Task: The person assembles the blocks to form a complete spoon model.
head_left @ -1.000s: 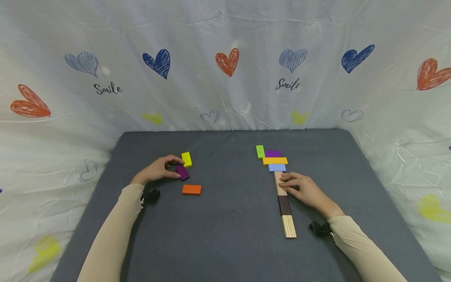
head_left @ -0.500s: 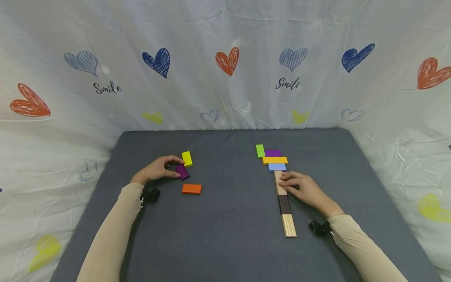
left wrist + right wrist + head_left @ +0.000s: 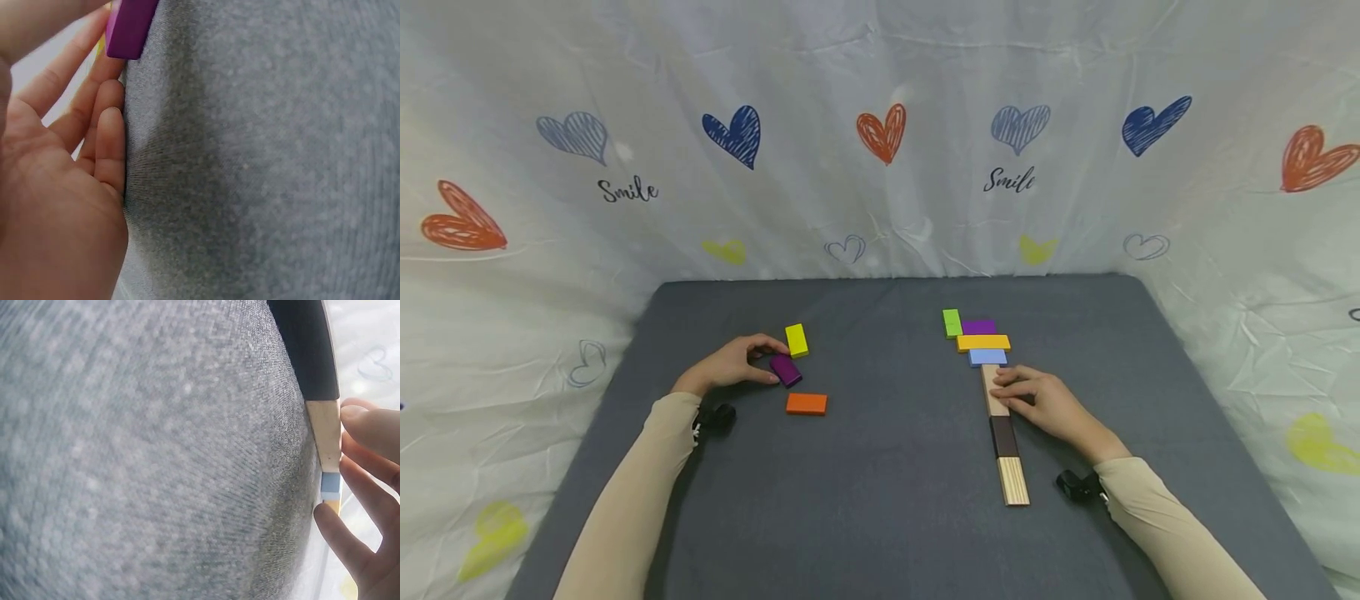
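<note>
On the left of the table, my left hand (image 3: pixel 733 364) pinches a small purple block (image 3: pixel 786 371) between thumb and index finger. The block lies flat; its end shows at the top of the left wrist view. A yellow block (image 3: pixel 797 341) sits just beyond the fingertips, and an orange block (image 3: pixel 807 404) nearer to me. On the right, my right hand (image 3: pixel 1052 408) rests its fingertips on a pale wooden block (image 3: pixel 990 400). That block adjoins a dark brown block (image 3: pixel 1003 437) and a light blue block (image 3: pixel 987 357). The right wrist view shows the fingers along its top.
Past the blue block lie an orange-yellow block (image 3: pixel 983 342), another purple block (image 3: pixel 979 327) and a light green block (image 3: pixel 951 323). A striped wooden block (image 3: pixel 1013 482) ends the row nearest me. Behind the grey table (image 3: pixel 887 500) hangs a white curtain (image 3: pixel 880 217) printed with hearts.
My left hand has shifted slightly left and the purple block under its fingers has turned a little. My right hand and the row of blocks keep their places.
</note>
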A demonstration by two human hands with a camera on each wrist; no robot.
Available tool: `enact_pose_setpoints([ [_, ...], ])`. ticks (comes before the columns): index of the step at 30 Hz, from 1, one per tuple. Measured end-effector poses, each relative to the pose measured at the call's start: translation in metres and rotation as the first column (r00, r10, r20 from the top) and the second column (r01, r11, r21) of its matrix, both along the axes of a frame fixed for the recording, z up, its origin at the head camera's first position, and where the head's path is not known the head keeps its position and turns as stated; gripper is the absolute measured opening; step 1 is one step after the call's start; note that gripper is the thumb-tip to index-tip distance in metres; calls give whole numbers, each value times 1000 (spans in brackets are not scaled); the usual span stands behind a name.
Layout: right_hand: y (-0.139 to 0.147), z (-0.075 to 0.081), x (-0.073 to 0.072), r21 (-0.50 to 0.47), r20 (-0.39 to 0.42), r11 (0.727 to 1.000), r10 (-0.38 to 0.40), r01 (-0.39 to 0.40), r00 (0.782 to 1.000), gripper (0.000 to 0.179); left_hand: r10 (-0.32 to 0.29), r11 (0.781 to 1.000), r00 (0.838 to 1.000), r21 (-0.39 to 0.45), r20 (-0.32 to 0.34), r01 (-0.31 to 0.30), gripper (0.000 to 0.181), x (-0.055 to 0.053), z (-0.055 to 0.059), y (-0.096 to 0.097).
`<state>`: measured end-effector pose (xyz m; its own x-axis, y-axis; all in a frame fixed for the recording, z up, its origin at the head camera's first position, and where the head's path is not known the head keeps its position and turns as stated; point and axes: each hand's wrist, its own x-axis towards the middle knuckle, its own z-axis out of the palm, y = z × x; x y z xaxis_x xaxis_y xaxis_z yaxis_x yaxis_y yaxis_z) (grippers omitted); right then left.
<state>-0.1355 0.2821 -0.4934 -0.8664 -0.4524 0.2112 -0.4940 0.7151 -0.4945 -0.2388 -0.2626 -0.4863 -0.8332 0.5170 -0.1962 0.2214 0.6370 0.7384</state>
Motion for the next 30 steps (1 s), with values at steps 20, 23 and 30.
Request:
enact_pose_setpoints([
  [20, 1, -2, -1, 1, 18, 1000, -15, 15, 1000, 24, 49, 999, 999, -24, 12, -48, 36, 3, 14, -2],
  [23, 1, -2, -1, 1, 21, 1000, -16, 16, 1000, 24, 67, 998, 998, 15, -1, -67, 36, 4, 21, 5],
  [30, 1, 0, 0, -1, 35, 1000, -18, 18, 999, 24, 90, 991, 994, 105, -55, -84, 33, 2, 25, 44],
])
